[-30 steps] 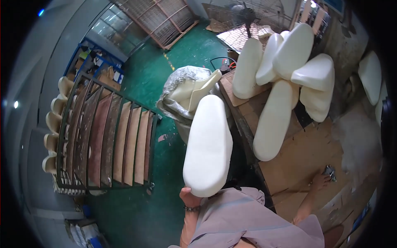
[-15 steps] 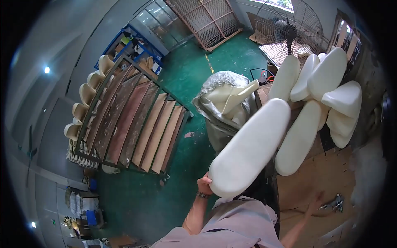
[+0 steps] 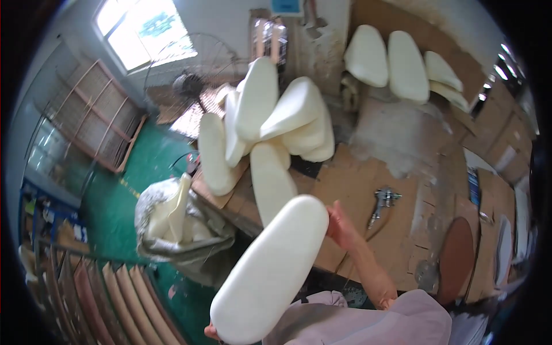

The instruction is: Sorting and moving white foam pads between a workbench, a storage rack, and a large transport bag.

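A long, smooth off-white foam pad [image 3: 267, 276] with rounded ends slants across in front of my body. At its lower end my left hand [image 3: 211, 332] grips the edge; only a few fingertips show, the rest being behind the pad. My right hand [image 3: 341, 227] holds the upper right edge, its fingers partly hidden by the foam. Just beyond the pad's upper end, a similar foam pad [image 3: 270, 178] leans out from a pile of foam pieces [image 3: 305, 115] on the workbench. To the right of my right hand, a metal spray gun [image 3: 383, 201] lies on cardboard [image 3: 345, 184].
A silvery sack [image 3: 155, 244] of foam pieces stands left of the bench. More foam pieces [image 3: 408, 66] lean along the back right. A brown oval sheet [image 3: 456, 259] rests at the right. A rack of boards [image 3: 98, 293] is at lower left, a large fan [image 3: 190, 86] behind.
My view has swung to the right toward the bench. My right hand has come from beside the spray gun to the foam pad's upper edge. My left hand still holds its lower end.
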Motion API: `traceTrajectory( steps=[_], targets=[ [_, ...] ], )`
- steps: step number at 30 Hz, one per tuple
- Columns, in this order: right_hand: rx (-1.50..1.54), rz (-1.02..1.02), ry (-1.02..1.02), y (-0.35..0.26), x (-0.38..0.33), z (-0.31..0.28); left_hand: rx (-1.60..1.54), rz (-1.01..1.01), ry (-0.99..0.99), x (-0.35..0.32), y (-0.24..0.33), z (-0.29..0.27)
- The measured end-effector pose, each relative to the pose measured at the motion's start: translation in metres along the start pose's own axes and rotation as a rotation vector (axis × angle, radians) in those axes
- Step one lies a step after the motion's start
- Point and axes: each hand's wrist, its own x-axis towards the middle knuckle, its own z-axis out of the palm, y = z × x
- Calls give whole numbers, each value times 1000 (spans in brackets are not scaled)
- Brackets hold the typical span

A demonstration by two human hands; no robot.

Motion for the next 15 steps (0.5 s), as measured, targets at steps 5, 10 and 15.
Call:
traceTrajectory(
  steps=[5, 10, 15],
  targets=[
    [72, 112, -64, 31, -18, 4, 96, -21, 133, 46, 17, -13],
    [-79, 210, -61, 55, -39, 79, 207, 91, 380, 37, 67, -42],
    [-151, 229, -198, 106, -34, 96, 227, 408, 903, -45, 115, -118]
  ],
)
